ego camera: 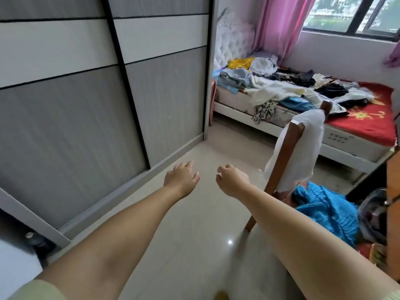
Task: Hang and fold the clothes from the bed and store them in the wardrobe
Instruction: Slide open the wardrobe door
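A: What could go wrong from here?

B: Start nearest. The left hand (181, 178) and the right hand (232, 180) reach forward over the floor (194, 234), fingers loosely curled, holding nothing. So nothing can drop yet. The risk lies in the walk ahead.

A: The floor itself?

B: It is pale, glossy tile with a bright glare spot, likely slick. A wooden chair (285, 152) stands just right of the path, a white garment (303, 146) draped over its back, and a blue cloth (324, 211) lies heaped on its seat. A careless step could catch a chair leg or pull the white garment down.

A: And the wardrobe?

B: The wardrobe (86, 94) fills the left side, and its grey and white sliding doors look closed. Carrying an armful there before a door is slid open would probably mean setting clothes down again or fumbling one-handed.

A: Where are the clothes?

B: The clothes (281, 87) lie in a tangled pile across the bed (270, 124), far right, from the headboard end toward the red cover (368, 118). One patterned piece (264, 111) hangs over the near edge. Pulling one item from the tangle could drag others off that edge.

A: Beyond that?

B: A pink curtain (279, 24) and a window (350, 16) behind the bed.
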A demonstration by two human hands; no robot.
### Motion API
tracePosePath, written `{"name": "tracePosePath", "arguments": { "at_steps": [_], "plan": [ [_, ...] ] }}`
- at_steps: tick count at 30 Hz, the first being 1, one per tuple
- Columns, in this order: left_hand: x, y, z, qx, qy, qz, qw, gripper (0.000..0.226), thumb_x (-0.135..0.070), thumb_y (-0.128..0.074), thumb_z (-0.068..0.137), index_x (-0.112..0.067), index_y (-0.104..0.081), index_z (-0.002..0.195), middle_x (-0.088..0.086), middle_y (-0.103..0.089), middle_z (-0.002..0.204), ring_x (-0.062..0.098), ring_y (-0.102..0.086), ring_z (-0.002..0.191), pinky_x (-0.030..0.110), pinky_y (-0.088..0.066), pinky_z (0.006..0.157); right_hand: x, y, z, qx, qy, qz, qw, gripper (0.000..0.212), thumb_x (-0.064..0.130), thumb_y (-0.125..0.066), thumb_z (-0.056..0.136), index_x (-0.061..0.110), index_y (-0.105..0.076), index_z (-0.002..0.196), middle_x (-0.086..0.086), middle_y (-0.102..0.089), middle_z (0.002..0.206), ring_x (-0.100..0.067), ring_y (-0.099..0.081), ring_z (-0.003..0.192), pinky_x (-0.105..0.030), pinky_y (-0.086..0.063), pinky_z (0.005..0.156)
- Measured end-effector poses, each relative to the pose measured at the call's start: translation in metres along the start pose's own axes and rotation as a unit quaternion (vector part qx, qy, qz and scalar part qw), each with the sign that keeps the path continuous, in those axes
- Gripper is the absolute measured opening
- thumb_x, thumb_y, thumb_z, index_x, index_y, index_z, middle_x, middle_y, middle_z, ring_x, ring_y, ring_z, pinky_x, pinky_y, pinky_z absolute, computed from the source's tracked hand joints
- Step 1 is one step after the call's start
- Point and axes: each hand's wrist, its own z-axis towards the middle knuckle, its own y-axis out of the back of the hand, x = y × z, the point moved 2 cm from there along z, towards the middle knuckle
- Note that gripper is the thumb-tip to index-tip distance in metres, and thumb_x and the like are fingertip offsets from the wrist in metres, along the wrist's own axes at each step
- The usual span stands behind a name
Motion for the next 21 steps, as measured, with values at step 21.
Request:
{"name": "tracePosePath", "arguments": {
  "at_steps": [21],
  "plan": [
    [0.072, 0.048, 0.37, -0.011, 0.078, -0.018, 0.997, 0.041, -0.042, -0.035, 0.1, -0.016, -0.046, 0.13, 0.01, -0.052, 0.131, 0.028, -0.047, 0.123, 0.038, -0.041, 0.093, -0.015, 0.06, 0.396, 0.041, 0.051, -0.019, 0.998, 0.034, 0.015, -0.033, 0.099, 0.013, -0.052, 0.127, -0.007, -0.049, 0.128, -0.027, -0.053, 0.115, -0.034, -0.048, 0.086]
  ]
}}
